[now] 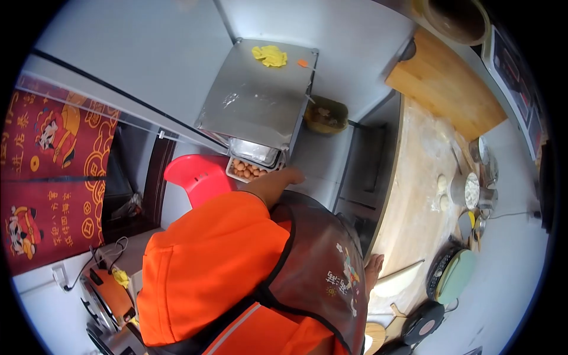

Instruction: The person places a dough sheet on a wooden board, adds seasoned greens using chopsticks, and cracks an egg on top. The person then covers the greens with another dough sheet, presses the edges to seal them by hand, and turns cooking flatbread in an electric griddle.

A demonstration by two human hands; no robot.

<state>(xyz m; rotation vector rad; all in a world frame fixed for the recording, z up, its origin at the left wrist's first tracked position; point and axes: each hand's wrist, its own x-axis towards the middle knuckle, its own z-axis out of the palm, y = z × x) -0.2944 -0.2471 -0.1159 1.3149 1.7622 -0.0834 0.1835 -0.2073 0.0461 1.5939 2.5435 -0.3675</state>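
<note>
A floured worktop (411,183), eggs (247,170) and welcome curtain (65,160) mark a shop kitchen.

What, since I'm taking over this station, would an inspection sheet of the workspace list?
Surface: wooden worktop, patchy with whitish residue.
Job's things: eggs in a white tray, below the metal table's top.
Clutter: crumpled yellow cloth on the metal table.
Hands: left hand just past the tray in view, grip unclear; right hand at the worktop's edge, grip unclear.
Cables: pale cable at the picture's right wall.
Surroundings: red plastic seat, patterned red curtain.
</note>
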